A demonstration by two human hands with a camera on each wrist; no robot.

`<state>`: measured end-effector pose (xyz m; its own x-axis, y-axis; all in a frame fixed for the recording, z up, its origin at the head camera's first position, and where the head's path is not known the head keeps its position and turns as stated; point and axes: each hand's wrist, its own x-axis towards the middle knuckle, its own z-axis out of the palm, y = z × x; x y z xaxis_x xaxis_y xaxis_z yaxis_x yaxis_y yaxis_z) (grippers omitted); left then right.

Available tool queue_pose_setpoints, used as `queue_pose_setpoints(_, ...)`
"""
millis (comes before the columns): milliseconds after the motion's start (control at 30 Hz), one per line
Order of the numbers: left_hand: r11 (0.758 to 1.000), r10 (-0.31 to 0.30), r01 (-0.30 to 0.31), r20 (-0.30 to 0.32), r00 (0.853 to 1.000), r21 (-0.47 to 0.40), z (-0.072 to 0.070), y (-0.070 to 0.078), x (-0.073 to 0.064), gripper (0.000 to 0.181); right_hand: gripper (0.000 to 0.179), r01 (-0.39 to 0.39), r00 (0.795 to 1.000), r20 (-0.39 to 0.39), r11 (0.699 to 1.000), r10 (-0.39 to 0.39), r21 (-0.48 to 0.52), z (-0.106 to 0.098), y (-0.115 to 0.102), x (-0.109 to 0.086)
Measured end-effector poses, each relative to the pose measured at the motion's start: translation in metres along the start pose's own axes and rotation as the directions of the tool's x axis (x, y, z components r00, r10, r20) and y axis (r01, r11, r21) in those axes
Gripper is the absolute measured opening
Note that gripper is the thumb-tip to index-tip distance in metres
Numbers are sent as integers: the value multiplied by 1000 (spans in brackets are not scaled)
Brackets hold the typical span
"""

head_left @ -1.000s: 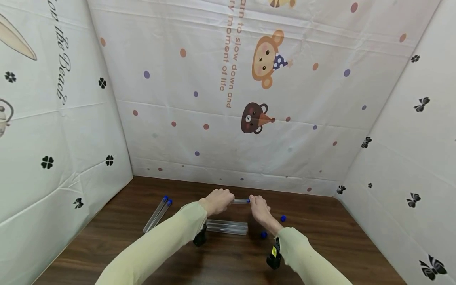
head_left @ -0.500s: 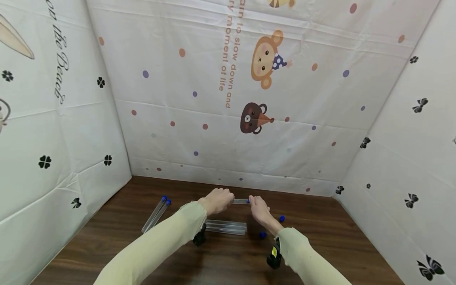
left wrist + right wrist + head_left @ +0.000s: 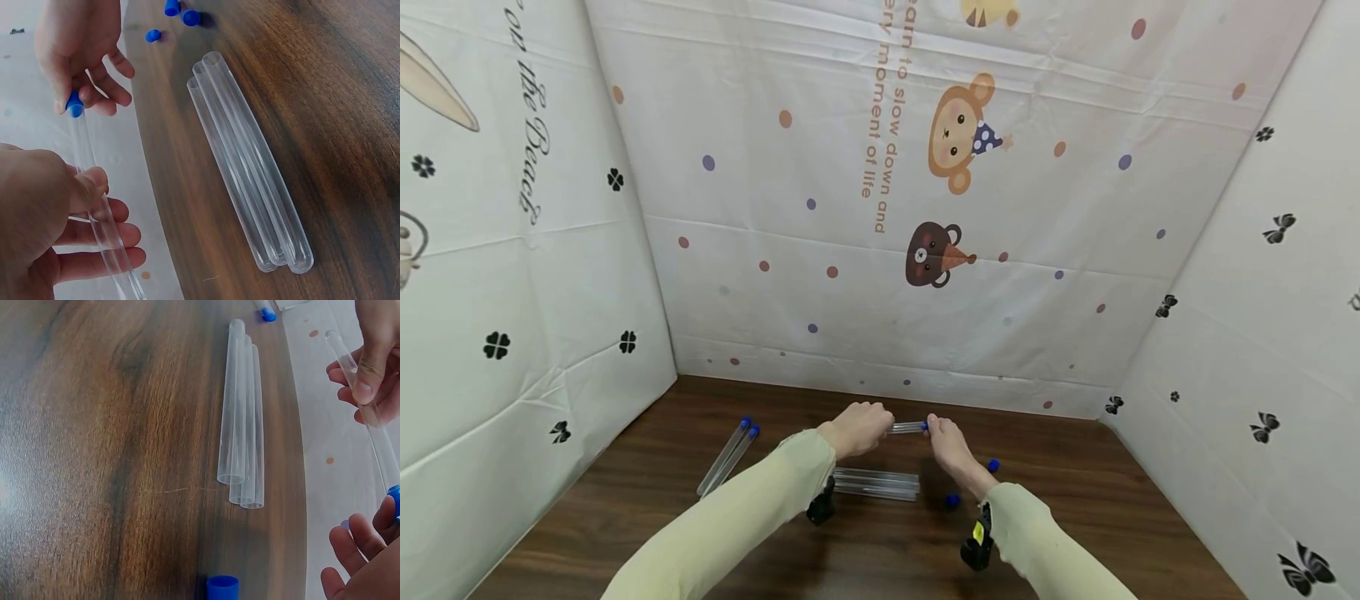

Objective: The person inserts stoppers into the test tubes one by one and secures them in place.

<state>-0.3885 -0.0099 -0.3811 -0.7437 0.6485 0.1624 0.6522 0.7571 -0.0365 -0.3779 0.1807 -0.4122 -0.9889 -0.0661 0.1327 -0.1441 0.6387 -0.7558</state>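
Observation:
My left hand [image 3: 859,427] grips a clear test tube [image 3: 106,228] around its middle, the thumb lying along it. At the tube's mouth sits a blue cap [image 3: 74,104], pinched by the thumb and fingers of my right hand [image 3: 951,446]. Its other fingers are loosely bent and off the tube. The right wrist view shows the cap only partly, at the edge. Below the hands, several uncapped clear tubes [image 3: 876,484] lie side by side on the table. How far the cap goes into the tube cannot be told.
Two tubes with blue caps [image 3: 730,458] lie slanted on the left of the dark wood table [image 3: 880,554]. Loose blue caps [image 3: 993,465] are scattered right of the uncapped tubes. Printed white cloth walls [image 3: 812,292] stand at the back and both sides.
Both hands keep hold of the tube and cap in nearly the same place. The head view has shifted slightly. Nothing on the table has moved.

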Motion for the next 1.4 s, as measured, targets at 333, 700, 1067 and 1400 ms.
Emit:
queue_pose_setpoints(333, 999, -26, 27, 28, 999, -38, 0, 0, 1, 14, 43, -22, 1000, 21, 999, 22, 29, 2, -2, 0)
queue_pose_setpoints(700, 1000, -4, 4, -5, 1000, -18, 5, 0, 4, 9, 43, -41, 999, 16, 998, 40, 55, 2, -9, -1)
queue_pose_setpoints(1067, 998, 4, -2, -32, 999, 56, 6, 7, 3, 7, 46, -58, 998, 30, 997, 60, -56, 2, -9, -2)
queue_pose_setpoints(1400, 998, -24, 27, 48, 999, -53, 3, -1, -5, 15, 51, 59, 996, 69, 997, -55, -54, 1, 2, -1)
